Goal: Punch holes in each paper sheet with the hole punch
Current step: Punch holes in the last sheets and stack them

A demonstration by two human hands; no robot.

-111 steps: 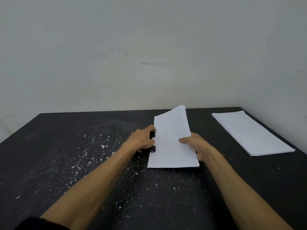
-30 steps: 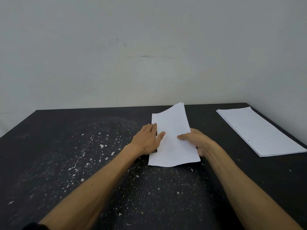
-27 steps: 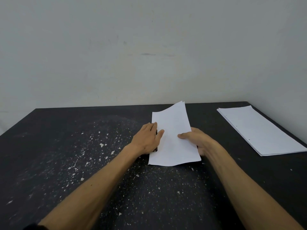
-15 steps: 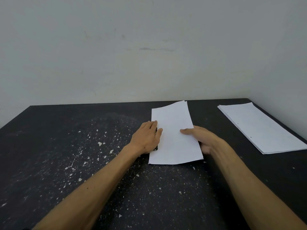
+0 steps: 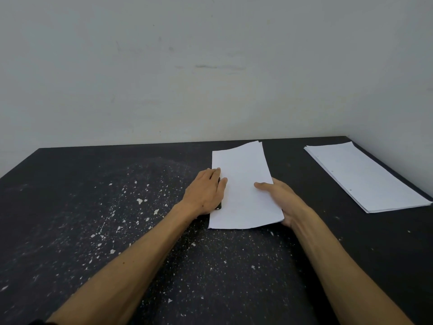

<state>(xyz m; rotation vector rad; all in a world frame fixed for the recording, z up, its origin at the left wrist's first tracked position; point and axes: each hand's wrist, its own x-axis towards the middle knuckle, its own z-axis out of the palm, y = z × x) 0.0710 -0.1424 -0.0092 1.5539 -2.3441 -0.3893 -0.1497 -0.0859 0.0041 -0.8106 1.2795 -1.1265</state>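
Flattened since earlier, left hand [image 5: 206, 191] presses open-palmed on the small black hole punch [image 5: 219, 205] while right hand [image 5: 280, 199] grips the white paper sheet [image 5: 243, 184], indicating punching underway.

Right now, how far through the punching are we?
Done: the stack at right shows punched holes. In hand: the left hand presses the black hole punch on the sheets that the right hand holds. No unpunched pile is visible, so I can't tell what remains.
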